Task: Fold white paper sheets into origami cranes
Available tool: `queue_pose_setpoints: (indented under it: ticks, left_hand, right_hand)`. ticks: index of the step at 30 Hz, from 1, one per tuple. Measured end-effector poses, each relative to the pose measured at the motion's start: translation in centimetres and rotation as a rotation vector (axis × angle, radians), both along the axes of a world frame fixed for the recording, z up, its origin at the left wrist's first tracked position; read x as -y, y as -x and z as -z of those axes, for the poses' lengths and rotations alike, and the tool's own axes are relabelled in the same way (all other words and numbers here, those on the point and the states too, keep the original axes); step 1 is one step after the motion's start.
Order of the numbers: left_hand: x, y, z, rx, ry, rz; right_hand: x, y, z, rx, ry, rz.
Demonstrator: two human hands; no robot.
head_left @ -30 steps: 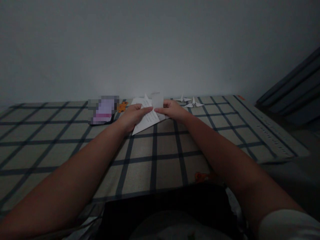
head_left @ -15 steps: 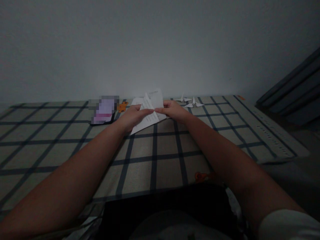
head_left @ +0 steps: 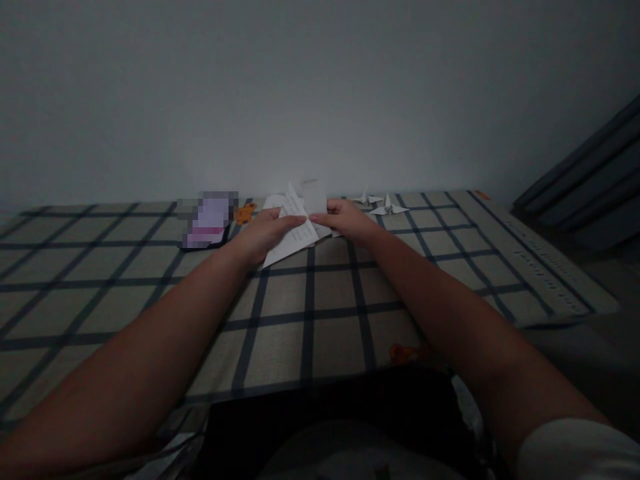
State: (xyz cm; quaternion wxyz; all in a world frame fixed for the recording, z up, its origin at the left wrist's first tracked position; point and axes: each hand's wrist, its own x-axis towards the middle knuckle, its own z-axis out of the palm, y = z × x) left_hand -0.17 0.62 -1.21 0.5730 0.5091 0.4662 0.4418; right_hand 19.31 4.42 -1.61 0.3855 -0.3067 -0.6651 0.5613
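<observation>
White printed paper (head_left: 290,250), folded with one flap standing up, sits at the centre of the frame, just above the middle, over a checked tablecloth (head_left: 335,287). From my remote seat, I judge the main risk to be a tear or a crooked crease, caused by uneven pull from the two sides. Dim light could also hide a misaligned edge from me. A careless swing toward the right of centre might knock the two origami cranes (head_left: 389,209) lying near the knuckles.

My left hand (head_left: 263,233) is nearly closed, thumb pressed over the paper's left part; its other fingertips are hidden from me. My right hand (head_left: 347,220) pinches narrowly at the other side, thumb tip just beside the left one. I cannot tell whether the paper touches the cloth.
</observation>
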Motion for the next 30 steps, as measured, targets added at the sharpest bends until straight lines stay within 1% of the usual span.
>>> queue_pose_setpoints:
  ticks: [6,10,12,15,20,22,30]
  left_hand:
    - [0.06,0.32,-0.08,-0.025,-0.001,0.031]
    - [0.03,0.73,0.13,-0.014,-0.01,0.094]
    - [0.0,0.87,0.22,-0.012,-0.028,0.105]
    - [-0.12,0.93,0.33,-0.023,-0.03,0.101]
    - [-0.41,0.91,0.54,-0.054,-0.023,0.047]
    - [-0.45,0.95,0.62,-0.079,-0.026,0.048]
    - [-0.31,1.0,0.63,-0.056,-0.042,0.067]
  right_hand:
    - [0.38,-0.1,-0.32,0.045,0.038,0.012]
    - [0.24,-0.1,-0.06,-0.006,0.075,-0.009]
    - [0.14,-0.1,0.05,-0.015,0.085,-0.023]
    - [0.15,-0.12,0.05,0.007,0.07,-0.034]
    - [0.43,-0.16,-0.2,0.069,0.012,0.015]
    - [0.47,-0.17,-0.2,0.077,-0.011,0.021]
    - [0.49,-0.13,-0.09,0.068,0.01,0.013]
